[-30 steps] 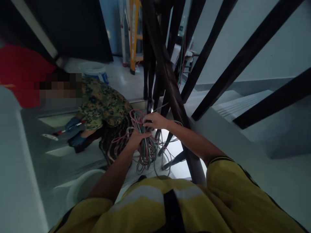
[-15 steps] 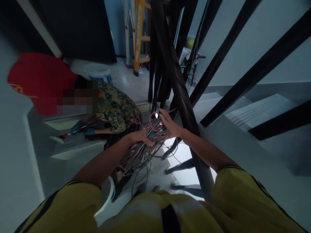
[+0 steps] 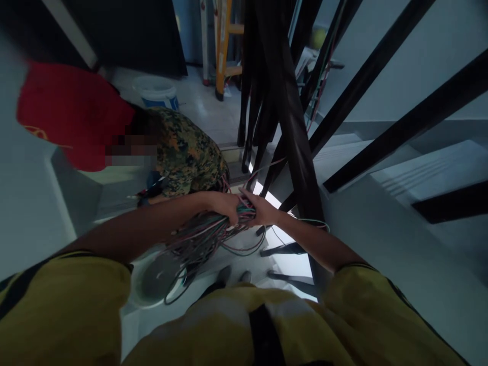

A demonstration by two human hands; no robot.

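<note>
Left hand (image 3: 224, 204) clamped on wire bundle (image 3: 206, 236); right hand (image 3: 261, 211) closed on same bundle just beside it, near dark stair balusters (image 3: 293, 127). Pink, green, grey strands trail down toward white bucket (image 3: 152, 282) on floor. Judged step: gathering loose wires into one hank. Co-worker in camouflage shirt (image 3: 186, 152) crouches beyond

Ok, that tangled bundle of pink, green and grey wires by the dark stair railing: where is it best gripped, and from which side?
Probably at the gathered neck of the tangled bundle of pink, green and grey wires, where the left hand and right hand already close on it. There the strands run tight together; below they fan into loose loops. Come from above, on the side away from the dark stair railing.
</note>
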